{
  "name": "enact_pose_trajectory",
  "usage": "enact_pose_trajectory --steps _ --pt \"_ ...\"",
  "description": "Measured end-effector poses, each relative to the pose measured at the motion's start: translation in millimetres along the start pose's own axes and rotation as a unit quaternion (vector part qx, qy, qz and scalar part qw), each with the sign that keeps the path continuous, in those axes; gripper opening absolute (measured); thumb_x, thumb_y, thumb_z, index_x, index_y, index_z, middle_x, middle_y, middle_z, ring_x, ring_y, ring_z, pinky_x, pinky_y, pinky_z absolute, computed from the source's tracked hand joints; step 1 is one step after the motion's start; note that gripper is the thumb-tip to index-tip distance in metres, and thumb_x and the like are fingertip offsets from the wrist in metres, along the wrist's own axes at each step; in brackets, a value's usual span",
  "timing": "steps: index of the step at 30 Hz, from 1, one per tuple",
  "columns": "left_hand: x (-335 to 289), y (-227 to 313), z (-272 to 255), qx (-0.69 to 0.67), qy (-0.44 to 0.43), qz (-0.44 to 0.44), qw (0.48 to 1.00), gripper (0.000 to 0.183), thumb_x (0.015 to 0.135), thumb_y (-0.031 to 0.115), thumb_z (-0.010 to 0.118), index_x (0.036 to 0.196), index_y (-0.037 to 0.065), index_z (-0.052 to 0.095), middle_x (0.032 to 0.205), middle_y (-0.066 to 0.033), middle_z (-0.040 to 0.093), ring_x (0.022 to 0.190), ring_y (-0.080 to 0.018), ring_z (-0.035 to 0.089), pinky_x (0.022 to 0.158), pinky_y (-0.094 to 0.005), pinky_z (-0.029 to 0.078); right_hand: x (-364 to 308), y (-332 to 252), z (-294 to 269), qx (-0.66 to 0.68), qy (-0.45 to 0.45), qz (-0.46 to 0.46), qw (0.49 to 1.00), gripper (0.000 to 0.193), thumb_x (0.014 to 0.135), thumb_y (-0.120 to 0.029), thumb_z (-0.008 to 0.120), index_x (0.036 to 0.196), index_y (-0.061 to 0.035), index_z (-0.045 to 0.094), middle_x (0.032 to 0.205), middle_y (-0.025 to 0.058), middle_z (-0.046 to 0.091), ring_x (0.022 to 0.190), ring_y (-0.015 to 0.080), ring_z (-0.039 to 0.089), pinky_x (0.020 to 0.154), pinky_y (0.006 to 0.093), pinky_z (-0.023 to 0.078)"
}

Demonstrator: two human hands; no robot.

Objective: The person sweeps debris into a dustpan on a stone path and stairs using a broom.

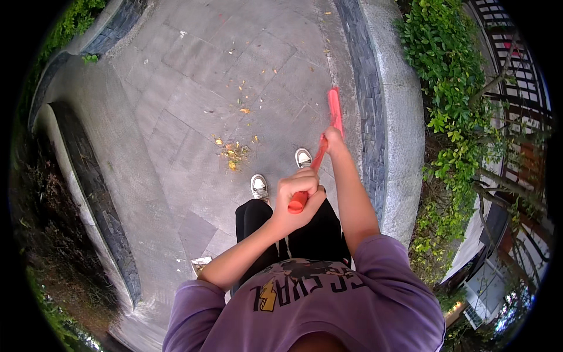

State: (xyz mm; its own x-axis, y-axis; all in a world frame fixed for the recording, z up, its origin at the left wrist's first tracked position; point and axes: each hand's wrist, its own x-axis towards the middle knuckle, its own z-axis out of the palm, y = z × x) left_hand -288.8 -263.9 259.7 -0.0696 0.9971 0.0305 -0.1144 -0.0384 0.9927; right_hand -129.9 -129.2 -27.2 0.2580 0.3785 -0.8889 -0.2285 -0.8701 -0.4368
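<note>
Both my hands grip a long red broom (335, 111), held at a slant in front of my body. My left hand (299, 193) is closed round the top end of its handle, close to my waist. Farther down the shaft, my right hand (333, 139) is wrapped round it, with that arm stretched forward. The broom's wider, pinkish far end is slightly blurred and lies by the foot of the right-hand wall. A small pile of yellow and brown leaves (234, 156) lies on the paving, ahead of my left shoe (259, 186).
Grey paving (193, 88) runs ahead, with scattered leaf bits. A low stone wall (402, 129) with a green hedge (457, 105) borders the right; a curved low wall (88, 193) borders the left. A whitish object (201, 265) lies partly hidden behind my left forearm.
</note>
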Motion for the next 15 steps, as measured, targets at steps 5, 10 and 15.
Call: enact_pose_trajectory --steps 5,10,15 --pt "71.3 -73.3 67.9 -0.044 0.010 -0.002 0.999 0.031 0.068 -0.011 0.056 0.061 0.001 0.028 0.058 -0.0069 0.037 0.056 -0.0196 0.038 0.054 -0.0318 0.031 132.5 -38.2 -66.0 -0.029 -0.016 0.011 0.999 0.011 0.085 -0.005 0.039 0.093 -0.0020 0.046 0.066 0.0094 0.047 0.049 0.0198 0.047 0.041 0.0334 0.042" --pt "101.0 -59.7 89.1 0.008 0.004 -0.052 0.999 0.030 0.063 -0.010 0.057 0.060 0.000 0.030 0.056 -0.0097 0.034 0.054 -0.0252 0.037 0.056 -0.0331 0.033 194.3 17.0 -46.2 -0.042 -0.058 0.070 0.995 0.007 0.084 -0.003 0.038 0.086 -0.0038 0.045 0.059 0.0079 0.043 0.041 0.0197 0.042 0.036 0.0341 0.035" --pt "84.7 -6.3 66.3 0.108 0.086 -0.057 0.989 0.028 0.059 -0.013 0.057 0.056 0.002 0.033 0.054 -0.0078 0.037 0.052 -0.0256 0.039 0.061 -0.0329 0.037 97.5 40.9 47.9 -0.042 -0.137 0.133 0.981 0.006 0.083 0.002 0.039 0.081 -0.0040 0.041 0.055 0.0070 0.042 0.038 0.0167 0.039 0.034 0.0320 0.032"
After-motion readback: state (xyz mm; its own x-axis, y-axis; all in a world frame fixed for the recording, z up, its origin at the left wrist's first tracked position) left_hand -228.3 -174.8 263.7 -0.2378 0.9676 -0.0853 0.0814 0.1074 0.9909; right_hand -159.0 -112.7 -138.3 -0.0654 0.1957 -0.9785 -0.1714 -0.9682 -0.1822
